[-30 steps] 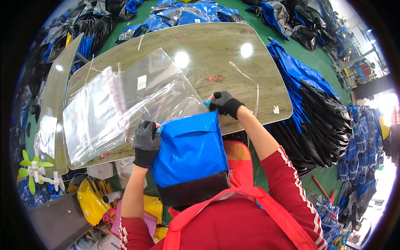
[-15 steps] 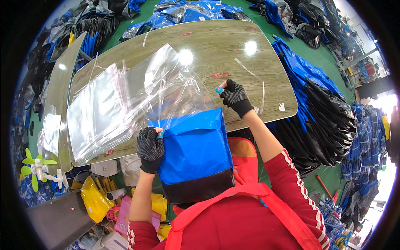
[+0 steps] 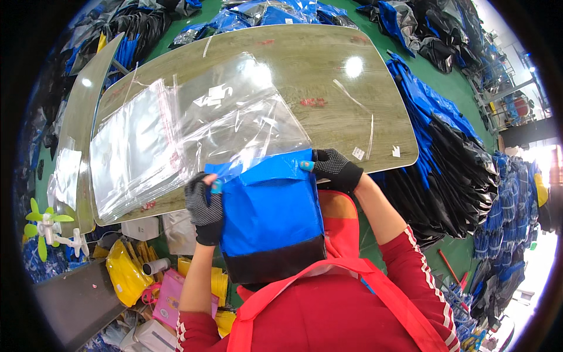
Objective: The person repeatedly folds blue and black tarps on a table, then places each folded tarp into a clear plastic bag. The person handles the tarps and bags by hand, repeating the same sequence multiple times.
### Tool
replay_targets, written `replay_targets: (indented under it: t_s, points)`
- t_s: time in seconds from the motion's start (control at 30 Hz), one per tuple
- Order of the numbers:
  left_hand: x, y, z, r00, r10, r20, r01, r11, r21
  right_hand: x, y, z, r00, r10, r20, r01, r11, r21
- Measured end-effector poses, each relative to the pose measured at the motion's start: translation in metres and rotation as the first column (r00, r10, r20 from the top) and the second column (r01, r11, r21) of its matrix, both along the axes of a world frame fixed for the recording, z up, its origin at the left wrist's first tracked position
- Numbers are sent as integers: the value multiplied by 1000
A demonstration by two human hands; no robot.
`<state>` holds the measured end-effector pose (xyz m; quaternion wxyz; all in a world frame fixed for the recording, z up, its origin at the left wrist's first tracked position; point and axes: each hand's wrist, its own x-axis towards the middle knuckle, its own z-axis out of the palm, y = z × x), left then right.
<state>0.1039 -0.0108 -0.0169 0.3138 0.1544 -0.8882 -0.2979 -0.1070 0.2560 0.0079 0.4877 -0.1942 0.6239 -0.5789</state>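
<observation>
A folded blue piece (image 3: 272, 208) of shiny sheet material with a black lower band (image 3: 275, 260) lies upright against my lap, at the table's near edge. Its top edge meets the mouth of a clear plastic bag (image 3: 258, 126) that spreads over the table; how far one lies inside the other I cannot make out. My right hand (image 3: 339, 169), in a black dotted glove with bare fingertips, pinches the top right corner, its blue-taped thumb on the front. At the top left corner is my left hand (image 3: 205, 205), gloved alike, its fingertips blurred.
A stack of clear plastic bags (image 3: 132, 149) lies on the left of the wood-patterned table (image 3: 334, 64). Thin clear strips (image 3: 370, 132) and white labels (image 3: 396, 151) are scattered at right. Blue-black piles (image 3: 446, 170) flank the table; a small green fan (image 3: 47, 226) stands left.
My right hand has come down and inward from above the table onto the top right corner. The clear bag has flattened out. My left hand has shifted slightly left.
</observation>
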Motion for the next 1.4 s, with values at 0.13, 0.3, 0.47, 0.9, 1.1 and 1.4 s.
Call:
replay_targets:
  t_s: [0.13, 0.3, 0.47, 0.9, 1.1, 1.4]
  points:
    - [8, -16, -21, 965, 248, -82, -130, 729, 672, 34, -3, -16, 816, -216, -536, 284, 958, 47]
    - [23, -34, -26, 998, 11, 68, -62, 564, 823, 99, 12, -42, 646, -408, -645, 489, 870, -61]
    - [21, -41, -25, 958, 36, 286, -251, 590, 767, 114, 33, -35, 491, -363, -792, 386, 906, -176]
    - [33, -32, -15, 970, -80, 230, -142, 582, 801, 87, 15, -34, 626, -421, -656, 444, 884, -144]
    - [30, -26, 14, 918, -295, 265, -105, 465, 879, 110, 41, -39, 516, -394, -761, 389, 899, -201]
    - [20, 0, 21, 961, -189, 203, -60, 573, 818, 53, 16, -34, 870, -320, -374, 339, 941, -15]
